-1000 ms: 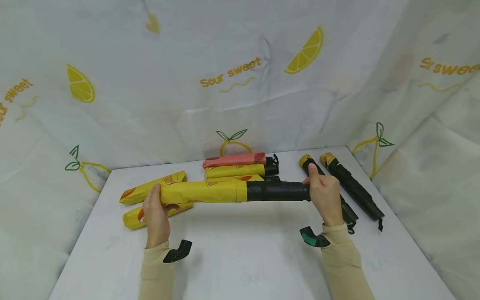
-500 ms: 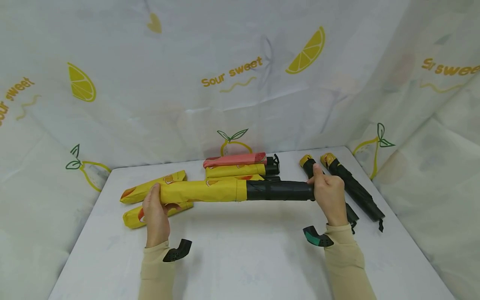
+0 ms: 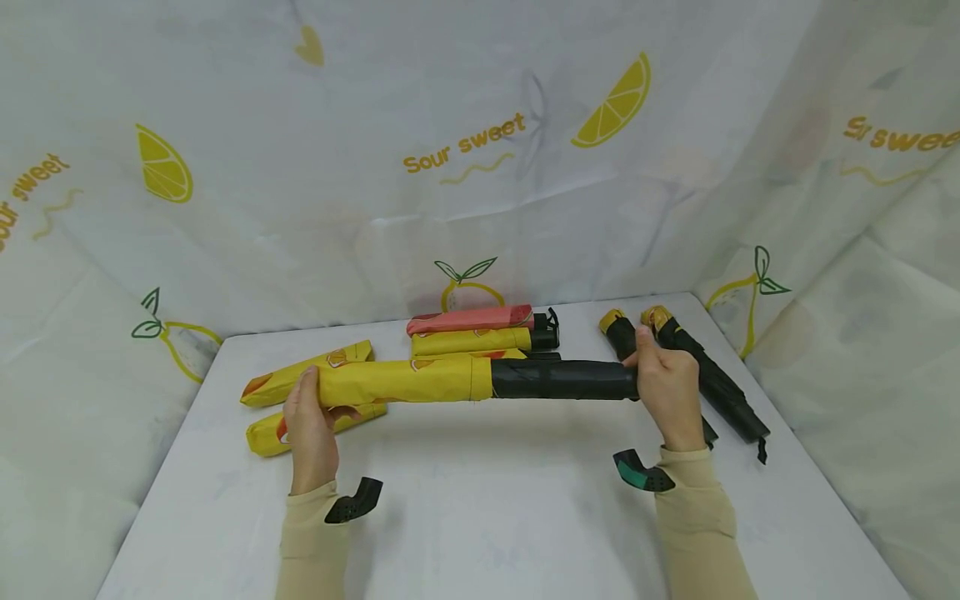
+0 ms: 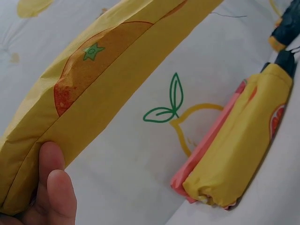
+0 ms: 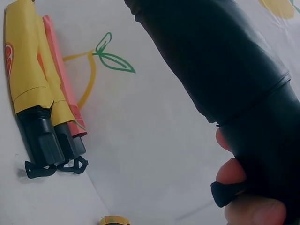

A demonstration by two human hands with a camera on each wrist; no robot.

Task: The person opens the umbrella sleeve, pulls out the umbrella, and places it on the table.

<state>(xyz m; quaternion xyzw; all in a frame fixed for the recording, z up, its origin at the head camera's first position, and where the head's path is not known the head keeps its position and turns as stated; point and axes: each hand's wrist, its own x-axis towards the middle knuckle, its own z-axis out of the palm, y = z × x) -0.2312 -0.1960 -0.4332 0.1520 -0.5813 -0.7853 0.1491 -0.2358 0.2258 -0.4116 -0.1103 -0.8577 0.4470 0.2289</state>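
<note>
Held level across the middle of the head view is a black folded umbrella (image 3: 562, 380), partly inside a yellow sleeve (image 3: 408, 381) with orange-fruit prints. My left hand (image 3: 311, 437) grips the sleeve's left end; its fingertips (image 4: 50, 157) press the cloth in the left wrist view. At the other end, my right hand (image 3: 667, 392) grips the umbrella's handle, thumb on top. A small black strap (image 5: 226, 193) pokes out between the right fingers in the right wrist view. The part of the umbrella within the sleeve is hidden.
Two loose yellow sleeves, one upper (image 3: 285, 386) and one lower (image 3: 266, 437), lie at left on the white table (image 3: 480, 517). Behind sit sleeved umbrellas, a pink one (image 3: 472, 320) and yellow ones (image 3: 472, 341). Two bare black umbrellas (image 3: 727, 400) lie at right, one partly behind my hand.
My right hand has moved to the right, drawing the umbrella farther out, so more black shows beyond the sleeve. The left hand and sleeve have hardly moved.
</note>
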